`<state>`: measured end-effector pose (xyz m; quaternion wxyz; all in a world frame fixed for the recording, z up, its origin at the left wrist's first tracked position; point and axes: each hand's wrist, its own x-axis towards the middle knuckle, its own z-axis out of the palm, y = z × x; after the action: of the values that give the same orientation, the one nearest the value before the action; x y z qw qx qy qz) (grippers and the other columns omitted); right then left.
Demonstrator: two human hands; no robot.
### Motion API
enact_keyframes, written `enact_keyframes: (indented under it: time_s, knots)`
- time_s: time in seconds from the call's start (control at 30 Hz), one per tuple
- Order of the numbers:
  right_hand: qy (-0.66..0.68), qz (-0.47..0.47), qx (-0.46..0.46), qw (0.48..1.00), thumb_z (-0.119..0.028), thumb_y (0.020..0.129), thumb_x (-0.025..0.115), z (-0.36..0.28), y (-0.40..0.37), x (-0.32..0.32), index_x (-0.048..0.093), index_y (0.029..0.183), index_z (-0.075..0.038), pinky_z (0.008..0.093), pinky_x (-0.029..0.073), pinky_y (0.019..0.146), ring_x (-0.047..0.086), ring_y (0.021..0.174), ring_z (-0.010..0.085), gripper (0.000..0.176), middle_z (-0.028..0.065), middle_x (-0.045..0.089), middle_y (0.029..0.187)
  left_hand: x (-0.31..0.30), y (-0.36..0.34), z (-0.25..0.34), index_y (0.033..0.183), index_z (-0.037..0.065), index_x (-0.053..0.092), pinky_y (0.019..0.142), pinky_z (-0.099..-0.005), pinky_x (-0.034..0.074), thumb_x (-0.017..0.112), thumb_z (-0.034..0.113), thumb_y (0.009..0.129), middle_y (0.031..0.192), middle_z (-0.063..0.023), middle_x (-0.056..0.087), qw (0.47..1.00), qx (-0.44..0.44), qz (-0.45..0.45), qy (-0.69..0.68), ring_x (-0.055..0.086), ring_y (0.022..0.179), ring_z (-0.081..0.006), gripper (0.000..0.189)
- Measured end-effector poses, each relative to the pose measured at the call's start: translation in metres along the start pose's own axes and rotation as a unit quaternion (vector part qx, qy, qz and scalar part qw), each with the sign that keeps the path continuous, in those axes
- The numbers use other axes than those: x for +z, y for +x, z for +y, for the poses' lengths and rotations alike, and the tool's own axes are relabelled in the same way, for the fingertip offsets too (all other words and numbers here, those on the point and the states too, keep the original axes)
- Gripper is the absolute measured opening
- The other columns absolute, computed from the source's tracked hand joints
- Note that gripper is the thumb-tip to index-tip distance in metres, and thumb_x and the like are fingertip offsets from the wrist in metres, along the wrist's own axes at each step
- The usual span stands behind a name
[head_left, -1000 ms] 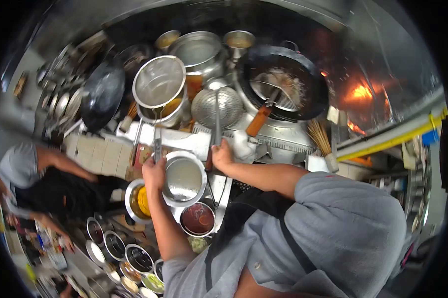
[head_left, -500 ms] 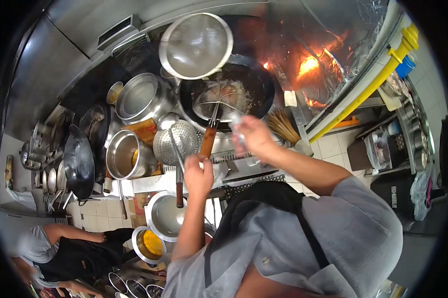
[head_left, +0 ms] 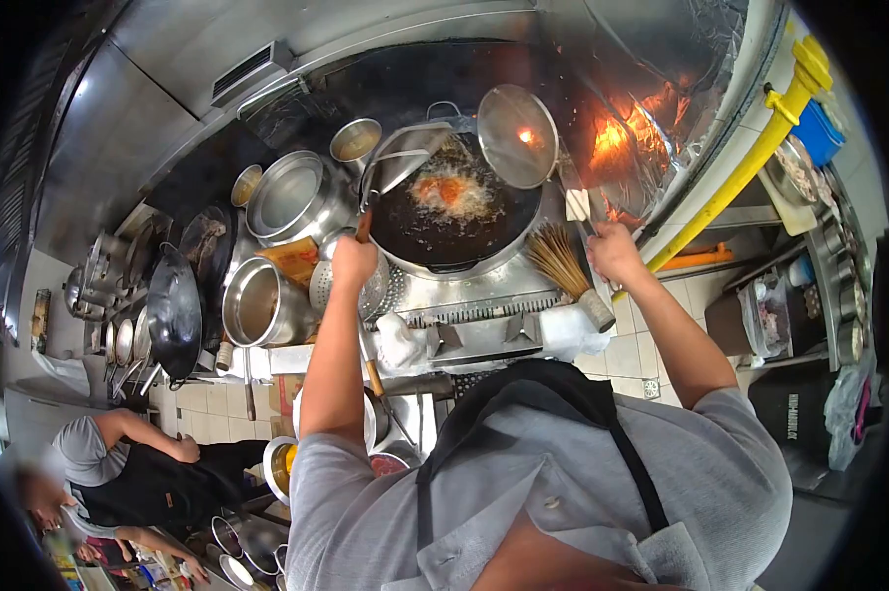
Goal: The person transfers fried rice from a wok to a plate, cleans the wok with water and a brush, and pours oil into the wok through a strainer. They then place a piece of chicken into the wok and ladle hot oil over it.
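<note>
Hands: two, well apart, one at each side of the wok [head_left: 435, 234]. The left hand [head_left: 354, 264] is closed around a brown-handled ladle [head_left: 397, 163], whose steel bowl reaches over the wok's far-left rim. The right hand [head_left: 614, 252] is closed on the handle of a round steel strainer [head_left: 518, 136], held tilted above the wok's right rim. With the glare I cannot tell mesh from solid sheet.

I count two black, round woks: the one on the burner and a second wok [head_left: 174, 310] standing on edge at left. One clump of orange, frothy food [head_left: 448, 191] sits in the burner wok.

I count four cylindrical steel pots: two large pots [head_left: 287, 195] and two small pots [head_left: 356, 140].

One perforated skimmer [head_left: 338, 288] is mostly hidden behind the left forearm. One bamboo brush [head_left: 561, 258] has splayed bristles. Flames [head_left: 612, 133] show against the foil-lined wall. A co-worker [head_left: 120, 478] is cut off at lower left.
</note>
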<state>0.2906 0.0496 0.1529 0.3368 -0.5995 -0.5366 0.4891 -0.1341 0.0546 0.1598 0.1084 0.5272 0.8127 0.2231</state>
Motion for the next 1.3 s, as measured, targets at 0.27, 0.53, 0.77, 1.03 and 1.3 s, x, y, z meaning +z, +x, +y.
enact_keyframes:
  time_s: [0.27,0.53,0.77,1.03,1.3]
  knots:
    - [-0.020,-0.109,0.079,0.991,-0.006,0.082,0.050,-0.001,0.043,0.038,0.049,0.080,0.000,0.0291,0.034,0.029,0.046,0.036,0.0147,0.007,0.0070,0.050,0.053,-0.044,-0.037,-0.018,0.071,0.000,0.054,0.041,-0.0247,0.038,0.045,0.005,0.073,0.059,-0.0060,0.050,0.856,-0.192,-0.109,-0.468,0.048,0.049,-0.0141,0.010]
    - [0.213,-0.229,0.202,0.928,-0.005,0.086,0.049,0.003,0.042,0.052,0.044,0.093,-0.002,0.0219,0.030,0.030,0.039,0.040,0.0064,0.010,0.0037,0.049,0.062,-0.072,-0.063,-0.064,0.085,-0.004,0.051,0.045,-0.0258,0.039,0.041,0.001,0.072,0.070,-0.0083,0.052,0.752,-0.180,-0.117,-0.623,0.048,0.054,-0.0151,0.017]
    - [0.238,-0.212,0.176,0.931,-0.004,0.085,0.050,-0.011,0.017,0.059,0.043,0.081,-0.004,0.0221,0.027,0.030,0.034,0.039,0.0070,0.008,0.0038,0.047,0.061,-0.074,-0.075,-0.067,0.086,-0.005,0.051,0.043,-0.0252,0.039,0.042,0.000,0.072,0.070,-0.0086,0.052,0.734,-0.183,-0.135,-0.640,0.047,0.053,-0.0144,0.018]
    - [0.191,-0.132,0.100,0.968,-0.007,0.085,0.050,-0.028,0.007,0.040,0.043,0.098,-0.002,0.0237,0.030,0.029,0.041,0.039,0.0102,0.016,0.0055,0.048,0.060,-0.028,-0.079,-0.019,0.077,-0.003,0.052,0.043,-0.0274,0.042,0.046,0.005,0.082,0.065,-0.0093,0.054,0.801,-0.194,-0.172,-0.540,0.052,0.054,-0.0174,0.011]
    - [-0.192,0.008,-0.158,0.969,-0.005,0.078,0.049,-0.025,0.013,0.057,0.055,0.083,0.004,0.0426,0.048,0.055,0.058,0.058,0.0375,0.012,0.0249,0.059,0.071,0.018,-0.046,0.067,0.103,-0.008,0.042,0.050,-0.0249,0.045,0.045,0.000,0.080,0.078,-0.0117,0.054,0.631,-0.297,-0.312,-0.645,0.054,0.062,-0.0168,0.024]
